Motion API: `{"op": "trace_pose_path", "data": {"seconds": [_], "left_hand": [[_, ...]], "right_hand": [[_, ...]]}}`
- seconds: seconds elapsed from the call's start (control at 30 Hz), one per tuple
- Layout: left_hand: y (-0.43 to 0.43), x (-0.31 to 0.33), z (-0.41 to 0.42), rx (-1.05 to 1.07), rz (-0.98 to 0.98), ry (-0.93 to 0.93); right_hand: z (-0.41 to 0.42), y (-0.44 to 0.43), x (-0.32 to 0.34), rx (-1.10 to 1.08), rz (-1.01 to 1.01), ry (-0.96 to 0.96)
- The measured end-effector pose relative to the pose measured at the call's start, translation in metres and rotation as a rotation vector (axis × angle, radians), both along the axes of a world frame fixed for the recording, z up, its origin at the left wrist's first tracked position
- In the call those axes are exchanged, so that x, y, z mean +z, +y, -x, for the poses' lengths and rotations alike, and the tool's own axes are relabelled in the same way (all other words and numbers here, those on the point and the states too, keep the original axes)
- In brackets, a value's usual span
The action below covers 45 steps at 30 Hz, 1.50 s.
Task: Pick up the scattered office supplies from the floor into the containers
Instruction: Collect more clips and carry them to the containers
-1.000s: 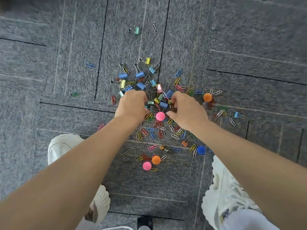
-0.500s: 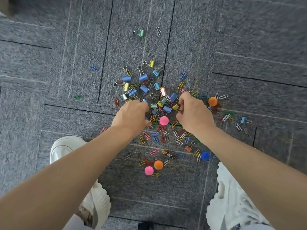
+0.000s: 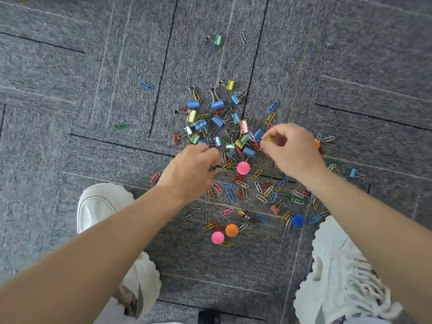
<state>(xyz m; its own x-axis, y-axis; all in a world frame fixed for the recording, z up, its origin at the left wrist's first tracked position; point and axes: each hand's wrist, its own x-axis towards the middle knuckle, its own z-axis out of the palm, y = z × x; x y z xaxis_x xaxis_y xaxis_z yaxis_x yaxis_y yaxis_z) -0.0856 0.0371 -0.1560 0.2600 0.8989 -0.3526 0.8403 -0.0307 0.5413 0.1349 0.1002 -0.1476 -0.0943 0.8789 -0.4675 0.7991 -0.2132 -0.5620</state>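
**Grip closed on small pieces at the pile, both hands**

The left hand curls its fingers on a thin wire piece, likely a paper clip, at the near-left edge of the heap. The right hand pinches a small yellow piece between thumb and fingertips; it is too blurred to name. A fingertip pinch suits flat, light items lying in carpet pile. The rest lies on the grey carpet floor between 2 white shoes: binder clips farther out, paper clips nearer, a pink ball between the hands. Nothing to drop them into shows, so most of the job seems left.
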Motion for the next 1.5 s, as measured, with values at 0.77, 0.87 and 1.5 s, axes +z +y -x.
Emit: {"op": "trace_pose_path", "data": {"seconds": [0.77, 0.87, 1.5], "left_hand": [[-0.004, 0.002, 0.038, 0.337, 0.300, 0.034], [-0.002, 0.001, 0.028, 0.249, 0.306, 0.053], [0.025, 0.014, 0.030, 1.001, 0.574, -0.657]], "right_hand": [[0.034, -0.002, -0.005, 0.180, 0.182, -0.232], [0.022, 0.000, 0.002, 0.166, 0.234, -0.096], [0.015, -0.001, 0.006, -0.553, 0.790, 0.785]]}}
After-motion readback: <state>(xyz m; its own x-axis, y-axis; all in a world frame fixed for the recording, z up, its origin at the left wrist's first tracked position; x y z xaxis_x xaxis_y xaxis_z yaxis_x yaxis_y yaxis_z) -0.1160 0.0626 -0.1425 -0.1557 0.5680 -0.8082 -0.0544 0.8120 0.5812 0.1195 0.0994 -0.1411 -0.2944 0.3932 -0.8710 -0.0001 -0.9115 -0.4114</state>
